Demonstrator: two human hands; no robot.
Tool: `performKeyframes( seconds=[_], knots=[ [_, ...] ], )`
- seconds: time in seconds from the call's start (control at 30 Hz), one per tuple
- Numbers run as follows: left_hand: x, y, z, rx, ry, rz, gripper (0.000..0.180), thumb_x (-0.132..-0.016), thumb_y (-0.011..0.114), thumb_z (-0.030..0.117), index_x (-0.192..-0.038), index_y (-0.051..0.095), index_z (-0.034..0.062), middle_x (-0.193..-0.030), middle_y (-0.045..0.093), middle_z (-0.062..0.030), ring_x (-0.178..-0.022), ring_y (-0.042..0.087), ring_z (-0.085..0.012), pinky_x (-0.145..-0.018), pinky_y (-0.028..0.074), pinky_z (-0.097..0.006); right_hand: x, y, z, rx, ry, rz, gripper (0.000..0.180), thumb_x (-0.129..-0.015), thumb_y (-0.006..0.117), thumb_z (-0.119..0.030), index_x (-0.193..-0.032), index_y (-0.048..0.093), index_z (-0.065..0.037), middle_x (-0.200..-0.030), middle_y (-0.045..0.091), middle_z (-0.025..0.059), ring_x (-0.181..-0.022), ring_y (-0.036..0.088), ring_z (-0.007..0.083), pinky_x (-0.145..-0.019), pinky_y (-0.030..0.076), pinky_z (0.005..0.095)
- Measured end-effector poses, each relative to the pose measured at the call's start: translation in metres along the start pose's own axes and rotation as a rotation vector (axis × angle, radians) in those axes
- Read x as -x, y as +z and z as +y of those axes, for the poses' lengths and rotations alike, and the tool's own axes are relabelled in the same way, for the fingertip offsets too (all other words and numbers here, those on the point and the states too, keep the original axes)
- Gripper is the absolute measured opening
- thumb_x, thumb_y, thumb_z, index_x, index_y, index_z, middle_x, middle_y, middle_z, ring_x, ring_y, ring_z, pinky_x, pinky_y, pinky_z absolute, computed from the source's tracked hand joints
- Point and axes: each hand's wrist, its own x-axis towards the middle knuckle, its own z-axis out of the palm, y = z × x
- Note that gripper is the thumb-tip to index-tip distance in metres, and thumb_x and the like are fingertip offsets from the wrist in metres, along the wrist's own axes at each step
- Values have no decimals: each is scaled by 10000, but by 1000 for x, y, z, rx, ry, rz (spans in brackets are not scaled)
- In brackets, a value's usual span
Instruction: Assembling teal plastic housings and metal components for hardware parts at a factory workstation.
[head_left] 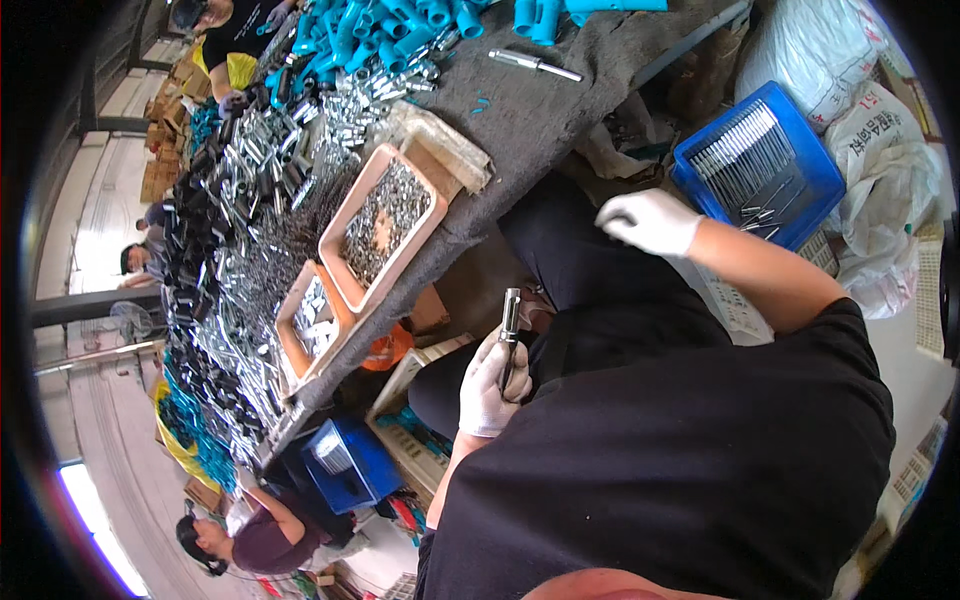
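Observation:
My left hand point(490, 388), in a white glove, is wrapped round a slotted silver metal tube point(510, 312). The tube's shiny end points up above the fingers, and its lower part is partly hidden by them. My right hand point(650, 222), also gloved in white, is over my knee, just left of a blue crate point(690, 185). Its fingers are loosely curled with a gap by the thumb, and nothing shows in them. Inside the crate lie a row of slim silver rod-like tools point(745, 150) and a few loose ones.
A cloth-covered workbench point(590, 95) bears heaps of metal parts, turquoise tubes point(375, 35) and a lone silver tool point(535, 65). Two trays of small parts, one pinkish point(330, 245), one orange point(290, 350), line its edge. White sacks point(815, 60) stand right; other people work at left.

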Motion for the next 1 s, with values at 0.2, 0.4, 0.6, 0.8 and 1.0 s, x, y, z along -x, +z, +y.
performKeyframes(
  seconds=[0.2, 0.4, 0.6, 0.8, 1.0],
  knots=[
    [-10, 7, -9, -53, -18, -36, 400, -978, 454, 230, -1319, 432, 22, -801, 553, -12, -487, 368, -60, -455, 285, -203, 48, -96, 147, 353, 447, 412, 186, -862, 554, -176, -978, 653, -71, -971, 672, 165, -914, 640, 334, -810, 491, 403],
    [-26, 14, -1, -188, -32, -35, 416, -982, 446, 231, -1334, 420, 11, -815, 560, -4, -494, 372, -52, -463, 298, -199, 39, -104, 233, 417, 666, 310, 254, -809, 653, -194, -1023, 638, -59, -1020, 667, 163, -973, 626, 326, -872, 475, 417],
    [-42, 31, 1, -278, -99, 140, 456, -967, 464, 272, -1331, 421, 1, -816, 530, 0, -517, 382, -46, -465, 306, -195, 21, -87, 237, 715, 699, 201, 367, -824, 609, -124, -1164, 510, -29, -1091, 598, 234, -988, 611, 365, -874, 487, 433],
    [-53, 38, 1, -293, -114, 92, 464, -957, 483, 278, -1335, 432, 15, -813, 524, 3, -516, 384, -40, -460, 298, -178, 12, -83, 247, 729, 617, 293, 187, -870, 477, -84, -993, 597, -11, -981, 640, 205, -970, 625, 348, -846, 506, 432],
    [-53, 43, 1, -296, -133, 103, 450, -963, 487, 260, -1341, 431, 23, -799, 526, 11, -511, 373, -33, -468, 293, -168, 12, -78, 274, 791, 581, 345, 192, -873, 472, -116, -951, 621, -24, -975, 653, 201, -907, 648, 346, -798, 523, 426]
  ],
)
